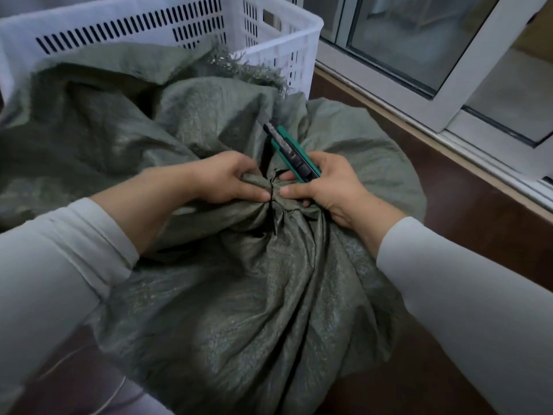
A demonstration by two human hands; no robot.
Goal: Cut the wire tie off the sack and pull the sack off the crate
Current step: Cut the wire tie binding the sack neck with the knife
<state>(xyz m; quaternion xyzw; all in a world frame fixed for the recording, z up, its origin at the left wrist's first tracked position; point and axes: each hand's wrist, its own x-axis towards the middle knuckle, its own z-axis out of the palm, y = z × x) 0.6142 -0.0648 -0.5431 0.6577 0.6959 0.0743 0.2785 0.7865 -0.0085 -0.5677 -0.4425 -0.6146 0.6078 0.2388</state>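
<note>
A grey-green woven sack (pixel 239 295) fills the middle of the view, its neck bunched and bound by a thin black wire tie (pixel 270 191). My left hand (pixel 227 178) pinches the gathered neck just left of the tie. My right hand (pixel 323 187) grips a green and black utility knife (pixel 291 152), its tip pointing up and away from the tie, while the thumb and a finger also press the neck right of the tie. Whatever the sack covers is hidden.
A second grey-green sack (pixel 89 124) lies crumpled at the left, draped over a white slotted plastic crate (pixel 179 28) at the back. A white sliding window frame (pixel 449 85) runs along the right, above a dark brown floor (pixel 463 211).
</note>
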